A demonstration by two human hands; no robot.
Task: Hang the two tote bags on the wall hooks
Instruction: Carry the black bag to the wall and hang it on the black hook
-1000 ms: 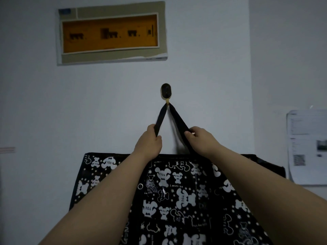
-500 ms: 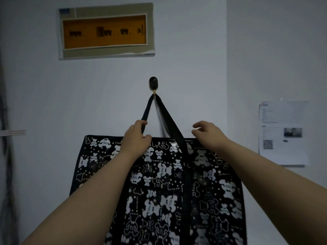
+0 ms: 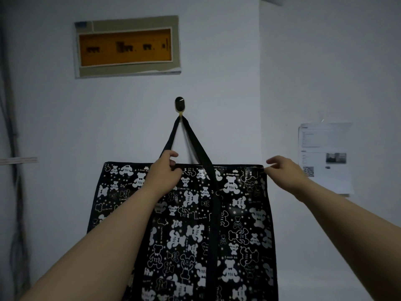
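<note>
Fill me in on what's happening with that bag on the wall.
A person is hanging a black bear-print tote bag on a wall hook. Its straps are looped over the hook, so it appears to hang there. The left hand grips the bag's top edge by the left strap. The right hand is at the top right corner, and whether it pinches it is unclear. No second bag is in view.

A glossy, smooth, plastic-looking finish is shown by the tote bag, while its strap is seen as matt woven cloth. The hook is finished in shiny dark plastic. The wall is painted matt, and 1 paper sheet is seen, also matt.
</note>
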